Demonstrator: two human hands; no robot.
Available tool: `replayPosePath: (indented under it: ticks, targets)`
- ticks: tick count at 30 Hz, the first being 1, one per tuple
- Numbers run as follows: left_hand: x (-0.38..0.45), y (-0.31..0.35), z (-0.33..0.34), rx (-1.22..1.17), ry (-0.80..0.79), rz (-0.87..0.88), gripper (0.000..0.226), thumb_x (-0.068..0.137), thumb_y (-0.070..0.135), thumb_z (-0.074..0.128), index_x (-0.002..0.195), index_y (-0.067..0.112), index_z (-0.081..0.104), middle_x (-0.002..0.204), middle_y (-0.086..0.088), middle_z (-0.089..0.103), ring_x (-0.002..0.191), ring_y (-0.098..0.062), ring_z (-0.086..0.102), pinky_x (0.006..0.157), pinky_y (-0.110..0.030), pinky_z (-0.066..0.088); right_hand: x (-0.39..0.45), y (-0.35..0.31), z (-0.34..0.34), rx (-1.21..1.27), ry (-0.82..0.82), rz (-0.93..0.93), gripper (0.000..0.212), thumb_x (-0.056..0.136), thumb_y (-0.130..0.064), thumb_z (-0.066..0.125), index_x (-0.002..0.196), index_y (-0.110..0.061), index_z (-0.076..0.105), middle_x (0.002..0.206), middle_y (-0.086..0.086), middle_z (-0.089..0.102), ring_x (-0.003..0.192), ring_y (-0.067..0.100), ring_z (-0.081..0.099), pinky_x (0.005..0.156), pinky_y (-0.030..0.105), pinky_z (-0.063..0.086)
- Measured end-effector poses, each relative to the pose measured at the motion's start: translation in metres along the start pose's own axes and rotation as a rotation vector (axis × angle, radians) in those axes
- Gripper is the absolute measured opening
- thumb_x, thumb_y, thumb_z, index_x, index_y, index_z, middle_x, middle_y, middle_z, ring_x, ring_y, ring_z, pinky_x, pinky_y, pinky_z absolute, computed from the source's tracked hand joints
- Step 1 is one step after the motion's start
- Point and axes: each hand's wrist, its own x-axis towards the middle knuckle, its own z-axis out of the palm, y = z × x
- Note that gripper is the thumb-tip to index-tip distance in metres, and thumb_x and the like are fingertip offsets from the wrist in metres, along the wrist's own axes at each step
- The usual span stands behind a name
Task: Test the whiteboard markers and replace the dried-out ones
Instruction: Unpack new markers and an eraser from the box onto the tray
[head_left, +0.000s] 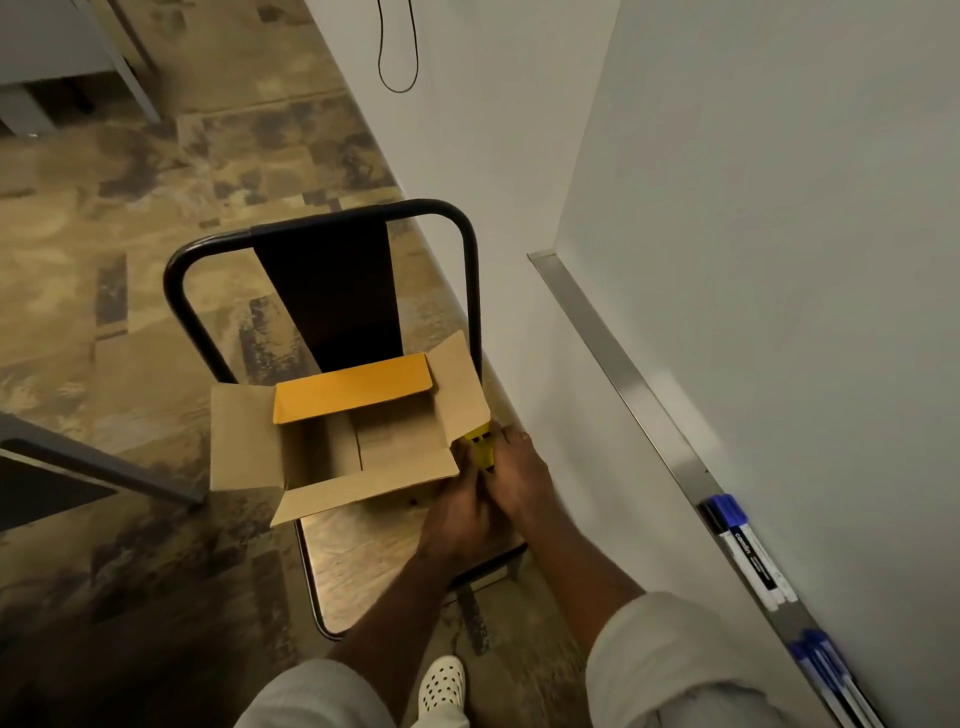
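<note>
Both hands meet at the open carton's right end on the chair seat. The left hand and right hand together grip a small yellow pack, its long axis pointing away from the person. The tray's markers lie well apart, on the right hand's side.

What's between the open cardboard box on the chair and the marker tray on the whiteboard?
In the head view, both hands holding a small yellow pack beside the box; then bare wall up to the tray.

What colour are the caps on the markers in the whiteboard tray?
Blue, on the markers in the tray; head view.
</note>
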Motion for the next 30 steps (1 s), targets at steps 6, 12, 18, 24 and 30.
replayPosePath:
  ticks: [6, 12, 18, 24, 30]
  targets:
    - [0.002, 0.005, 0.010, -0.046, 0.087, 0.107, 0.075, 0.105, 0.031, 0.042, 0.159, 0.028, -0.009, 0.149, -0.012, 0.046, 0.100, -0.026, 0.064, 0.076, -0.045, 0.057, 0.001, 0.000, -0.002, 0.129, 0.104, 0.041, 0.042, 0.097, -0.037, 0.055, 0.133, -0.018, 0.048, 0.124, 0.006, 0.058, 0.111, 0.026, 0.060, 0.086, 0.038, 0.054]
    - [0.010, 0.032, 0.020, -0.202, 0.172, 0.166, 0.066, 0.103, 0.029, 0.043, 0.159, 0.027, 0.009, 0.164, 0.000, 0.025, 0.145, -0.022, 0.037, 0.113, -0.046, 0.041, -0.020, 0.026, -0.026, 0.120, 0.170, 0.088, 0.061, 0.088, -0.030, 0.065, 0.143, -0.017, 0.043, 0.133, 0.006, 0.055, 0.120, 0.027, 0.052, 0.092, 0.040, 0.051]
    - [0.012, 0.080, 0.026, -0.288, 0.208, 0.160, 0.070, 0.095, 0.013, 0.039, 0.160, 0.016, 0.012, 0.165, -0.006, 0.023, 0.149, -0.020, 0.029, 0.120, -0.035, 0.028, -0.066, 0.072, -0.060, 0.087, 0.301, 0.096, 0.062, 0.087, -0.028, 0.065, 0.143, -0.017, 0.043, 0.127, 0.006, 0.055, 0.118, 0.026, 0.052, 0.085, 0.040, 0.054]
    - [0.013, 0.135, 0.033, -0.324, 0.183, 0.120, 0.059, 0.101, 0.010, 0.043, 0.157, 0.011, 0.025, 0.162, -0.009, 0.031, 0.149, -0.022, 0.028, 0.122, -0.037, 0.024, -0.110, 0.113, -0.094, 0.049, 0.371, 0.098, 0.064, 0.086, -0.022, 0.068, 0.143, -0.015, 0.042, 0.126, 0.007, 0.054, 0.118, 0.026, 0.051, 0.081, 0.039, 0.056]
    - [0.032, 0.186, 0.048, -0.351, 0.096, 0.146, 0.054, 0.103, 0.011, 0.041, 0.156, 0.013, 0.029, 0.160, -0.008, 0.035, 0.147, -0.024, 0.033, 0.118, -0.036, 0.027, -0.119, 0.144, -0.114, 0.075, 0.442, 0.197, 0.052, 0.085, -0.020, 0.071, 0.132, -0.013, 0.049, 0.126, 0.006, 0.047, 0.111, 0.026, 0.055, 0.081, 0.032, 0.053]
